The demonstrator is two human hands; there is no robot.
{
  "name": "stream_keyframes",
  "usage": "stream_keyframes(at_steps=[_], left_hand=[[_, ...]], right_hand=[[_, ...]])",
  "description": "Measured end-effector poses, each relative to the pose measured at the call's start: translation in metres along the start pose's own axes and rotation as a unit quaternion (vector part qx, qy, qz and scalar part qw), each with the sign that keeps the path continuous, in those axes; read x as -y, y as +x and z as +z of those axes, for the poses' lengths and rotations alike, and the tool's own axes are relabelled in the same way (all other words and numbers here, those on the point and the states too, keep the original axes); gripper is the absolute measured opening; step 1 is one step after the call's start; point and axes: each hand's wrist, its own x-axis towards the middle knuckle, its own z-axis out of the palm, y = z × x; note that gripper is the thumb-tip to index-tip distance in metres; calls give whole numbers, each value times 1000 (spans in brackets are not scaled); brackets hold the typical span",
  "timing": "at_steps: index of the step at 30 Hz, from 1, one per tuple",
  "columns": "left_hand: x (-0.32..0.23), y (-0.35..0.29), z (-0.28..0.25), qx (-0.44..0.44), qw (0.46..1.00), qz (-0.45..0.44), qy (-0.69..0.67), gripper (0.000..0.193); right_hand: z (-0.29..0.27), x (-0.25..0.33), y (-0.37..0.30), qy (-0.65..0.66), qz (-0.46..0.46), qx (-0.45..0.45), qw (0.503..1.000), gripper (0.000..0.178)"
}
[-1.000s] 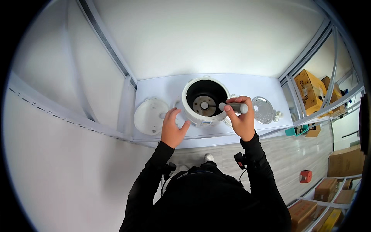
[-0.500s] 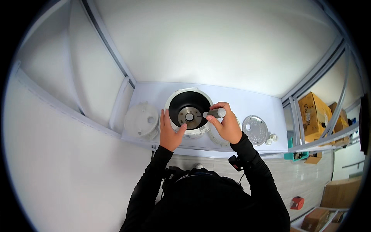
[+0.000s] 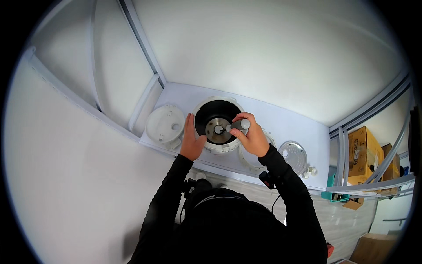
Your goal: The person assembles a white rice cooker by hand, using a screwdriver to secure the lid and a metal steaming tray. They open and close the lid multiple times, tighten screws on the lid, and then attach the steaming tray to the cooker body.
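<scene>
A white rice cooker body (image 3: 241,107) with a dark inside stands on the table, and a round metal plate (image 3: 212,133) shows at its bottom. My right hand (image 3: 253,137) holds a grey screwdriver (image 3: 237,126) with a pale end cap, tilted over the cooker opening. Its thin dark shaft points down toward the middle of the metal plate; whether the tip touches anything I cannot tell. My left hand (image 3: 192,141) lies along the left side of the cooker rim, fingers straight and thumb apart, holding nothing.
Left of the cooker lies a white round lid (image 3: 165,125). On its right are a pale ring-shaped part (image 3: 251,164), a perforated round plate (image 3: 293,156) and small white parts (image 3: 309,172). Cardboard boxes (image 3: 362,154) and a teal bin (image 3: 336,196) stand beyond the frame at right.
The screwdriver has moved left and further over the cooker's middle, its shaft now showing above the metal plate. My left hand stays at the rim. The whole view has turned slightly.
</scene>
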Motion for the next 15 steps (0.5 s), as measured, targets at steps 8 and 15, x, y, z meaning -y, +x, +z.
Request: stream_keyframes(at_steps=[8, 15], left_hand=[[3, 5, 2, -14, 1000, 7, -7, 86], [4, 4, 0, -12, 1000, 1, -3, 87]], right_hand=[[11, -4, 7, 49, 30, -10, 998, 46], [17, -2, 14, -16, -31, -30, 999, 48]])
